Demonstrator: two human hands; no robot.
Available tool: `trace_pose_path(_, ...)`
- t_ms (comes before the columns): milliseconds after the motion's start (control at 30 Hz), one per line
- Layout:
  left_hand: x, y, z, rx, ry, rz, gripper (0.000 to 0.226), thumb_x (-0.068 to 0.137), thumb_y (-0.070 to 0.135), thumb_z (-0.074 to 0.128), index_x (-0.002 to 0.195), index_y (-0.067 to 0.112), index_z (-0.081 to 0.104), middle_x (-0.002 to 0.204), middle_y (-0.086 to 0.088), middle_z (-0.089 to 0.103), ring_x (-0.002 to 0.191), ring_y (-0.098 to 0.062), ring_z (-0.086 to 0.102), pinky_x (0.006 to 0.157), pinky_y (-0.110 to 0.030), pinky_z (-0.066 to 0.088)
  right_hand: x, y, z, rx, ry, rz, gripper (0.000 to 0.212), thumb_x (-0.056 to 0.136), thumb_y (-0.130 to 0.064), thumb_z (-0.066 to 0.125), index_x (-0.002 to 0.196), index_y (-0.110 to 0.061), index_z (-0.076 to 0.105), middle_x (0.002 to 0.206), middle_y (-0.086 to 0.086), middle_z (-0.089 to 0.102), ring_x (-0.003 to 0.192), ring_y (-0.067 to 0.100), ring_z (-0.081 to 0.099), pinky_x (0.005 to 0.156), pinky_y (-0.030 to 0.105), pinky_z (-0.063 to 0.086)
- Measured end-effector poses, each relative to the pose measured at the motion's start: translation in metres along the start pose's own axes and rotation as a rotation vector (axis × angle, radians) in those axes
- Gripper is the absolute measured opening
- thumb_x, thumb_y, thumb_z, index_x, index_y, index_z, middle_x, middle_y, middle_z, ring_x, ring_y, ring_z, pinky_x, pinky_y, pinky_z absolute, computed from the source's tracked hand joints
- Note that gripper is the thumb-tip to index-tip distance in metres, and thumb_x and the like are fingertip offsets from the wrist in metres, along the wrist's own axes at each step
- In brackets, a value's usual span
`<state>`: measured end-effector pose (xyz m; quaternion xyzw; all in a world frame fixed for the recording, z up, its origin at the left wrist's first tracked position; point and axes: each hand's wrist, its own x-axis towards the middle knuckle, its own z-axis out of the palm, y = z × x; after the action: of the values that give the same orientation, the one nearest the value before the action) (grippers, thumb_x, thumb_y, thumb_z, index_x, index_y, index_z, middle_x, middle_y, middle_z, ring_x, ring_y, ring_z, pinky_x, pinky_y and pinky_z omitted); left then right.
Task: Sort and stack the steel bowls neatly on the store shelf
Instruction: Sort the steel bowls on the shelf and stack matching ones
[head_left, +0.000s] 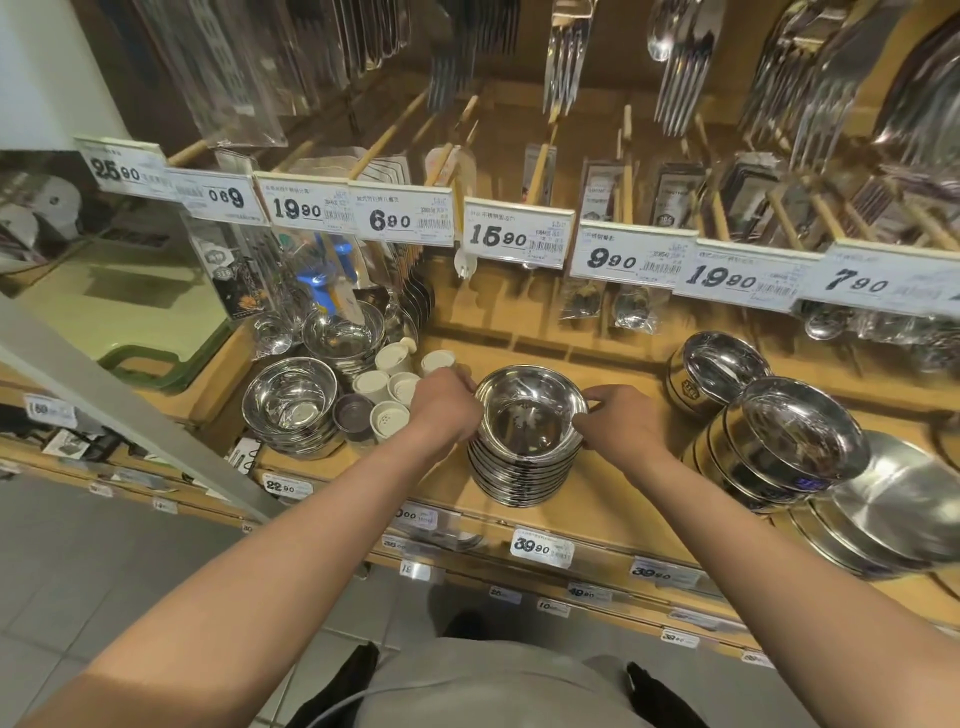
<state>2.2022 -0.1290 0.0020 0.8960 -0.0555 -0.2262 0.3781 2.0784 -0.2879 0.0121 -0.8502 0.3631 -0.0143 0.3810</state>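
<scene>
Holding the top bowl (530, 413) by its rim from both sides, my fingers (597, 399) are curled against the steel, left hand (445, 400) on the left edge and right hand (621, 423) on the right edge. I take it on two opposite sides because, I think, this lets me center it over the bowls under it, so the rims sit level and do not tilt.

This bowl is the top one of a tall stack (522, 470) that stands in the middle of the wooden shelf (613, 514), near its front edge. The rims below look quite even, so I judge this stack is almost finished and I am only making it straight.

To the left there is another pile of bowls (291, 410), and small white cups (389, 387) lie loose between it and my left hand. They are just beside my knuckles, so I must not push them. To the right stand deeper steel containers (779, 441) leaning a little, and flat steel plates (893, 514) beside them. These seem to wait for sorting. Price tags (514, 236) hang above the shelf.
</scene>
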Motion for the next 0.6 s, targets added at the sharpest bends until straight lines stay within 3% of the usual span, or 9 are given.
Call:
trace_pose_path(200, 0.001, -0.007, 0.003, -0.002, -0.008, 0.009, 0.025, 0.081, 0.001, 0.064, 0.102, 0.013, 0.066, 0.107, -0.013, 0.07, 0.1, -0.034, 0.068, 0.086, -0.044, 0.06, 0.0, 0.004, 0.001, -0.006, -0.004, 0.006, 0.029, 0.085, -0.02, 0.066, 0.112, -0.019, 0.077, 0.099, 0.009, 0.078, 0.097, 0.028, 0.071, 0.089, 0.037, 0.056)
trace_pose_path(367, 0.001, -0.009, 0.002, -0.047, -0.031, 0.0, 0.026, 0.079, 0.001, 0.066, 0.102, 0.014, 0.066, 0.108, -0.014, 0.07, 0.101, -0.034, 0.068, 0.087, -0.045, 0.06, -0.003, 0.013, 0.004, 0.04, -0.012, -0.035, 0.023, 0.086, -0.022, 0.065, 0.105, -0.021, 0.079, 0.088, 0.001, 0.076, 0.09, 0.023, 0.071, 0.063, 0.022, 0.044)
trace_pose_path(433, 0.001, -0.009, 0.001, -0.052, -0.041, -0.008, 0.027, 0.078, 0.002, 0.068, 0.102, 0.015, 0.066, 0.109, -0.013, 0.07, 0.102, -0.034, 0.068, 0.088, -0.045, 0.059, -0.003, 0.015, 0.005, 0.065, -0.004, -0.046, 0.02, 0.087, -0.021, 0.064, 0.1, -0.023, 0.079, 0.083, -0.001, 0.076, 0.083, 0.021, 0.072, 0.062, 0.018, 0.043)
trace_pose_path(500, 0.0, -0.011, 0.001, -0.082, -0.061, -0.017, 0.029, 0.077, 0.007, 0.071, 0.105, 0.014, 0.065, 0.108, -0.012, 0.07, 0.102, -0.033, 0.068, 0.087, -0.045, 0.06, -0.003, 0.017, 0.006, 0.112, -0.007, -0.049, 0.022, 0.088, -0.021, 0.062, 0.102, -0.023, 0.079, 0.081, -0.001, 0.076, 0.081, 0.02, 0.072, 0.067, 0.023, 0.049)
trace_pose_path(600, -0.006, -0.015, -0.001, -0.141, -0.072, -0.01, 0.043, 0.085, 0.031, 0.066, 0.124, 0.012, 0.063, 0.119, -0.01, 0.067, 0.108, -0.03, 0.065, 0.093, -0.046, 0.057, -0.004, 0.027, 0.009, 0.275, -0.012, -0.005, 0.026, 0.094, -0.03, 0.06, 0.113, -0.022, 0.076, 0.088, 0.0, 0.075, 0.089, 0.022, 0.071, 0.088, 0.043, 0.057)
